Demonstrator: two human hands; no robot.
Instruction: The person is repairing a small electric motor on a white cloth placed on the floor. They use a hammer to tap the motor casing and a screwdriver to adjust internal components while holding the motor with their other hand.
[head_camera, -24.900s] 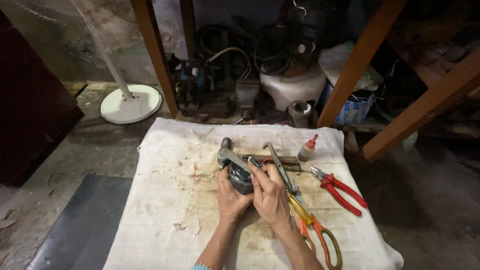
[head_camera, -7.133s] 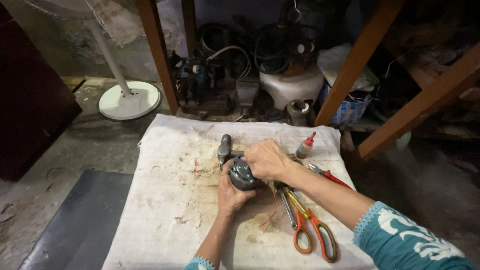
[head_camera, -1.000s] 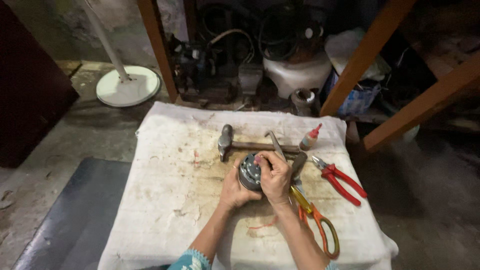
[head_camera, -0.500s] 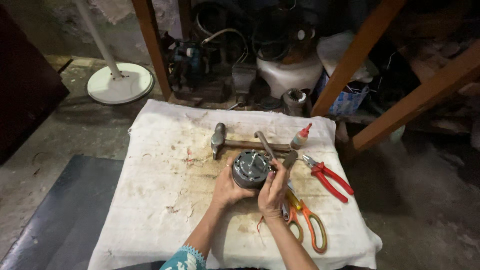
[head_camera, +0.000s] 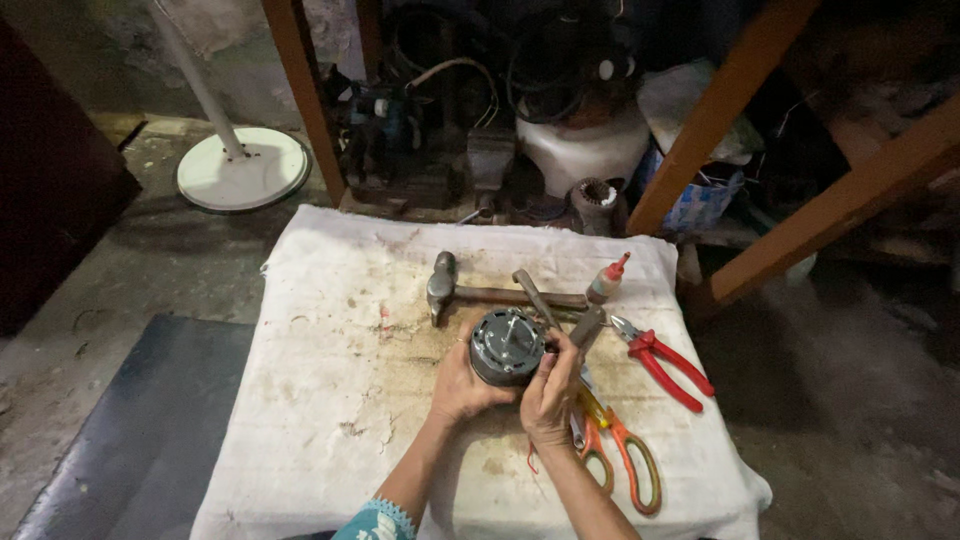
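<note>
Both hands cradle a small motor (head_camera: 507, 346).
Left hand (head_camera: 462, 380) cups nine o'clock, right hand (head_camera: 551, 392) four; likely heavy, rigid, best gripped around its casing.

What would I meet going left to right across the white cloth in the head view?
Hammer head → left hand → round grey motor → right hand → small glue bottle with red tip → red-handled pliers.

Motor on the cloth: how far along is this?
Done: hard to tell; the round grey motor sits shaft-up and looks closed. In hand: left hand and right hand cup it from both sides. Left: hammer, red pliers and orange scissors lie untouched, so tool work seems pending.
</note>
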